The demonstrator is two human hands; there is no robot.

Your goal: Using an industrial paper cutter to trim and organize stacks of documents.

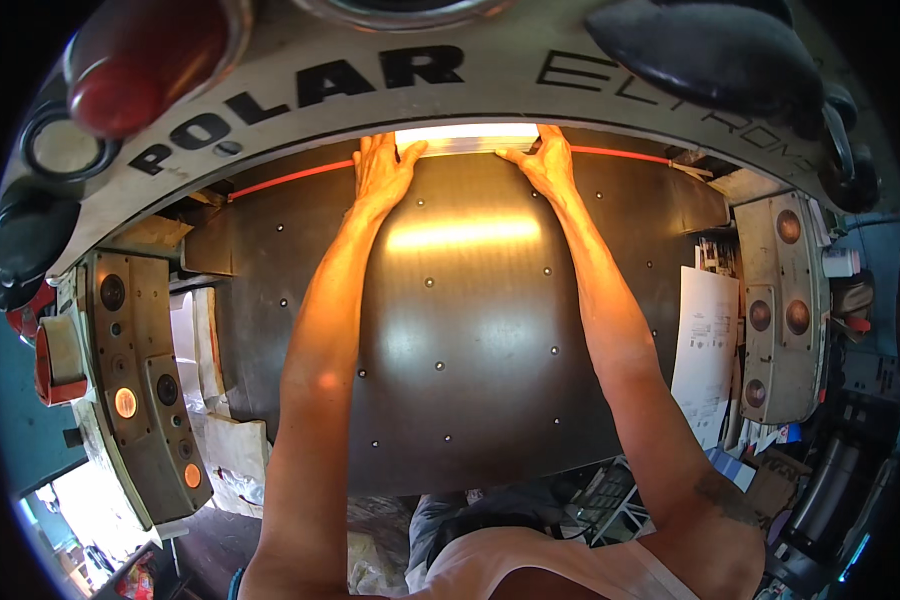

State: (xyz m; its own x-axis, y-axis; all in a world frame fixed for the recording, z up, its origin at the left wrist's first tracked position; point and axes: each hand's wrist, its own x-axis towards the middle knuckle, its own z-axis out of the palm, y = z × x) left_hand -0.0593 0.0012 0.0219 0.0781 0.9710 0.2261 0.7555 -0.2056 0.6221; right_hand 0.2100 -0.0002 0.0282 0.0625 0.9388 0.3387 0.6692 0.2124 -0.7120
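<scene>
A stack of white paper (466, 139) lies at the back of the dark metal bed (495, 315) of a Polar paper cutter, lit by a warm lamp and partly hidden by the machine's front beam. My left hand (385, 169) grips the stack's left side, thumb on its front edge. At the right side my right hand (546, 161) does the same, its thumb also against the front edge. Both arms stretch forward over the bed. A red strip (292, 179) crosses the bed beside the hands, near the beam.
Overhead runs the machine's beam (270, 105) with dark knobs and a red part (120, 97). Control panels with round lamps stand left (139, 330) and right (765, 300). Printed sheets (705, 337) lie at the bed's right edge. Small air holes dot the bed.
</scene>
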